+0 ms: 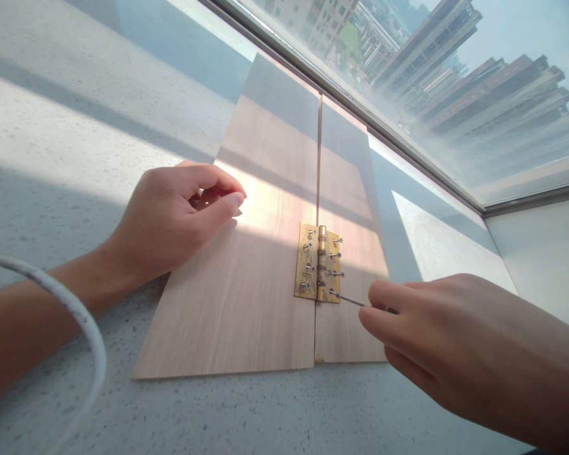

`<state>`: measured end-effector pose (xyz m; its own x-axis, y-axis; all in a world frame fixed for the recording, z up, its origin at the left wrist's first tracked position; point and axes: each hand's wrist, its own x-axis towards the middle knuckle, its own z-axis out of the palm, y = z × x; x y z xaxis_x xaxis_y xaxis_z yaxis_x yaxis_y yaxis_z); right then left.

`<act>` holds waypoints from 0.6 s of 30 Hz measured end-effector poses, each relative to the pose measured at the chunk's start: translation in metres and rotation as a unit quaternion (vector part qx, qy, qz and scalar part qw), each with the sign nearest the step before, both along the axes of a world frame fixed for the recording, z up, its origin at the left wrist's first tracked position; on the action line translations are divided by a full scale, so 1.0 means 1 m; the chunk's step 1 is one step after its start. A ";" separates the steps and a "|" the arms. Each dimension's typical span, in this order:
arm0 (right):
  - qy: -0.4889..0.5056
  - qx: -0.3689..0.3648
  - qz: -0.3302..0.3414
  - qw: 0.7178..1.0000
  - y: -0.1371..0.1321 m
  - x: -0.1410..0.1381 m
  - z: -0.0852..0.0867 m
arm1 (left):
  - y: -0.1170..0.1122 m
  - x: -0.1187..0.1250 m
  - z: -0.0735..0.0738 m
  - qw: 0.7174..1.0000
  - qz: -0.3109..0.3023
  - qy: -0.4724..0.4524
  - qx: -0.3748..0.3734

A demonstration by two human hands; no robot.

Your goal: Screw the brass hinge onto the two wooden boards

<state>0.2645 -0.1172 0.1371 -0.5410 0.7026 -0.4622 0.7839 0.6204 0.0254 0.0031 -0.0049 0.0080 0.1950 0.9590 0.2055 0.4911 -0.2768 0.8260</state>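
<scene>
Two pale wooden boards, a left one (246,284) and a right one (346,183), lie side by side with a narrow gap. A brass hinge (322,262) bridges the gap near their front ends. Several screws (336,255) stand up from both its leaves. My right hand (431,341) is closed around a screwdriver (353,300); its thin shaft reaches the lowest screw on the right leaf, and its handle is mostly hidden. Over the left board's edge, my left hand (184,202) has thumb and forefinger pinched together. Whatever lies between those fingertips is too small to name.
The boards rest on a speckled pale countertop (218,417). A white cable (92,335) curves in front of my left forearm. Beyond the boards' far ends runs a window frame (408,163), with tall buildings outside. A white wall (540,246) stands at the right.
</scene>
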 end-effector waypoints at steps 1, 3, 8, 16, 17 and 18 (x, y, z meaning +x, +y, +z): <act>-0.009 -0.007 0.049 0.999 0.002 -0.001 0.001 | 0.000 0.000 0.000 1.000 0.000 0.000 0.001; -0.040 -0.032 0.104 0.993 0.006 -0.006 0.001 | 0.000 0.000 0.000 1.000 -0.001 0.000 0.005; -0.160 -0.134 0.030 0.977 0.025 -0.026 0.000 | 0.001 0.000 0.000 1.000 0.000 0.004 0.004; -0.121 -0.172 -0.294 0.933 0.047 -0.040 0.001 | -0.001 0.000 0.001 1.000 -0.005 -0.013 -0.009; -0.115 -0.174 -0.331 0.920 0.046 -0.041 0.000 | -0.001 0.000 0.001 1.000 -0.007 -0.020 -0.007; -0.109 -0.174 -0.368 0.907 0.045 -0.040 -0.001 | -0.001 0.000 0.001 1.000 -0.010 -0.026 -0.005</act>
